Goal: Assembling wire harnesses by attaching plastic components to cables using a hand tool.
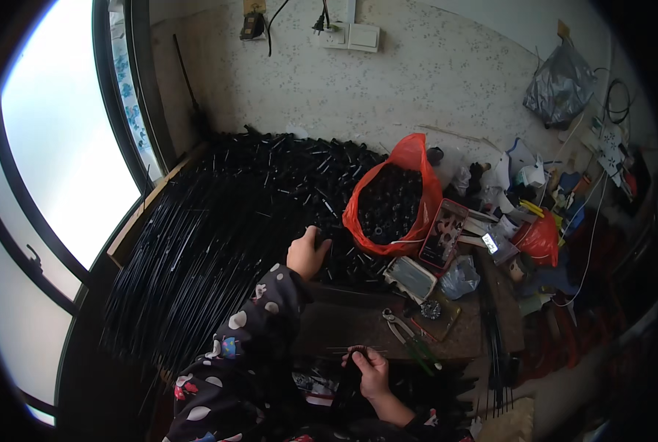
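Note:
My left hand (pixel 308 254) is at the near edge of a heap of short black tubular parts (pixel 292 166). Its fingers curl down toward the heap, and what they may hold is hidden. Closer to me, my right hand (pixel 372 374) is closed in a pinch at the front edge of the dark workbench (pixel 336 324). Thin dark rods (pixel 351 348) stick out sideways from its fingertips. Left of my left arm lies a broad bundle of long thin black rods (pixel 174 272).
A red plastic bag (pixel 425 158) of black parts stands beyond the bench. Near it are a phone (pixel 445 234), a pale-framed rectangular object (pixel 410 278), green-handled pincers (pixel 410 339) and a crumpled clear bag (pixel 460 278). Clutter covers the right side. A window (pixel 71 110) is at left.

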The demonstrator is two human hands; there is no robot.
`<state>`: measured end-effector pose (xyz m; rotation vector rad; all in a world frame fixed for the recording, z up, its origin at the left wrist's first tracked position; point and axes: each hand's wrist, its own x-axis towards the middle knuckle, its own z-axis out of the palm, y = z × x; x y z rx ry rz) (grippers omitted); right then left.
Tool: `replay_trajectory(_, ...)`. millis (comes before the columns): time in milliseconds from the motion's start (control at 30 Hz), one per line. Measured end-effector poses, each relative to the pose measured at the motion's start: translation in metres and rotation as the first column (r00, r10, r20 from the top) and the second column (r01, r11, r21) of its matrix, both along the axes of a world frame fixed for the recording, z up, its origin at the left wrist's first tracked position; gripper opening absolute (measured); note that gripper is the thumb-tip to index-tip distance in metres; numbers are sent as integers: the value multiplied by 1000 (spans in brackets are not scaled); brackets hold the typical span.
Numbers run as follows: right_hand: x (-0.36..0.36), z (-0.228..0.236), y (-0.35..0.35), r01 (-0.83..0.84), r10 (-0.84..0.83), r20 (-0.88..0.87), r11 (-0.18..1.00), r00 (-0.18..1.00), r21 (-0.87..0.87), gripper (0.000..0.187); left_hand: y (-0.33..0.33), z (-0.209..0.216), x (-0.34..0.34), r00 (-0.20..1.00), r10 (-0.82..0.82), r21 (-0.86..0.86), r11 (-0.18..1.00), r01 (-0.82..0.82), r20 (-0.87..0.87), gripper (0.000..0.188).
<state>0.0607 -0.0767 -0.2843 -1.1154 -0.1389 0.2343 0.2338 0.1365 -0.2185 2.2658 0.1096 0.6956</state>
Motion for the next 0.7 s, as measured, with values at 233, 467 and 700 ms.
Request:
replay_trajectory(233, 2, -7, -11, 66, -60, 40, 987, 997, -150, 14, -3, 0, 68, 981, 6, 191, 981, 31, -192, 33)
replay_trajectory(467, 16, -20, -11, 142, -143, -35, 990, 989, -21, 11, -14, 6, -20, 932, -346, -463, 812, 357, 111, 11)
replay_trajectory(700, 7, -2, 4, 85, -81, 46, 991, 996, -102, 10, -22, -57, -129, 840, -542, -833, 457, 312, 17, 16)
